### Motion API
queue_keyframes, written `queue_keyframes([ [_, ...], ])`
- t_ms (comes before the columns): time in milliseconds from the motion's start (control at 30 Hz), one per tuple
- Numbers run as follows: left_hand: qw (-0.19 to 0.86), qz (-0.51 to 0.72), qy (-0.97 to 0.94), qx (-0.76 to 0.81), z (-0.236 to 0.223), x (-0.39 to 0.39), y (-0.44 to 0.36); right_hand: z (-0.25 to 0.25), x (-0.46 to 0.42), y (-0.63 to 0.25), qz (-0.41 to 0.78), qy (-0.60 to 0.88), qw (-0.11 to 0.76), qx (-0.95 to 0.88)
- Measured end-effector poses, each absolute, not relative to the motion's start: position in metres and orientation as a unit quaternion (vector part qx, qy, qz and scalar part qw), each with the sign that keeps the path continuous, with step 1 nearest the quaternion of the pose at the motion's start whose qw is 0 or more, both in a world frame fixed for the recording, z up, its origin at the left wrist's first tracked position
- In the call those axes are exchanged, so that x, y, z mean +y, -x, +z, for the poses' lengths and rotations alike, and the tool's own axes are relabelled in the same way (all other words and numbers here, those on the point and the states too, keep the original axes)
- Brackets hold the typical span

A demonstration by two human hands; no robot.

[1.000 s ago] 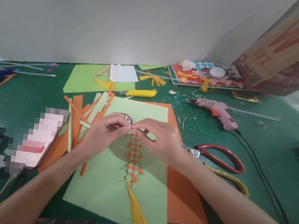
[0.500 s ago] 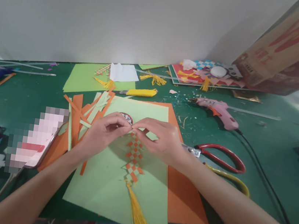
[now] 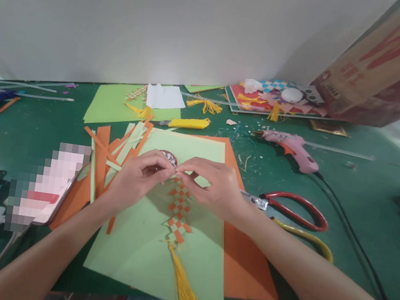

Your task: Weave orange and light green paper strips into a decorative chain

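A woven orange-and-green paper strip (image 3: 180, 207) lies on a pale green sheet (image 3: 141, 251), its checkered pattern running toward me. At its near end is a yellow tassel (image 3: 186, 287) that hangs past the sheet's front edge. My left hand (image 3: 148, 175) and my right hand (image 3: 208, 183) meet fingertip to fingertip at the strip's far end, both pinched closed on it. The fingers hide the exact spot they grip. Just behind them a round, dark-red-rimmed patterned piece (image 3: 170, 157) shows in part.
Red-and-yellow-handled shears (image 3: 297, 211) lie beside my right forearm, with a pink glue gun (image 3: 292, 150) beyond. A yellow utility knife (image 3: 189, 123) sits behind the sheet. Loose paper strips (image 3: 110, 152) and a phone (image 3: 50, 183) are at left; a paper bag (image 3: 385, 72) stands back right.
Both hands stay pinched at the strip's far end with hardly any movement. The whole view has shifted very slightly; nothing else visibly differs.
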State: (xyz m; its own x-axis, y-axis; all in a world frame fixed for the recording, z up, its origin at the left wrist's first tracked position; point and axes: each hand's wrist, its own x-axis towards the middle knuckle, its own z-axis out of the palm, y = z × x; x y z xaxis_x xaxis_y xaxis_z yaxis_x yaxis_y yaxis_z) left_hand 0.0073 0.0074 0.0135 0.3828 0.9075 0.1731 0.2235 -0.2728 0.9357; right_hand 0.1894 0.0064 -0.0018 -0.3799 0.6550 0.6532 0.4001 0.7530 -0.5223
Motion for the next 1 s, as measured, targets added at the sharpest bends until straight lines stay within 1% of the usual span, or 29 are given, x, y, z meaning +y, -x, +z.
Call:
queue_keyframes([
  [333,0.453,0.376,-0.699,0.406,0.015,0.0072,-0.0062,-0.0002,0.0067,-0.1899,0.169,0.323,0.457,-0.811],
  [1000,0.436,0.38,-0.7,0.419,0.0158,0.0048,-0.0084,-0.0026,0.006,-0.1891,0.164,0.326,0.46,-0.81],
])
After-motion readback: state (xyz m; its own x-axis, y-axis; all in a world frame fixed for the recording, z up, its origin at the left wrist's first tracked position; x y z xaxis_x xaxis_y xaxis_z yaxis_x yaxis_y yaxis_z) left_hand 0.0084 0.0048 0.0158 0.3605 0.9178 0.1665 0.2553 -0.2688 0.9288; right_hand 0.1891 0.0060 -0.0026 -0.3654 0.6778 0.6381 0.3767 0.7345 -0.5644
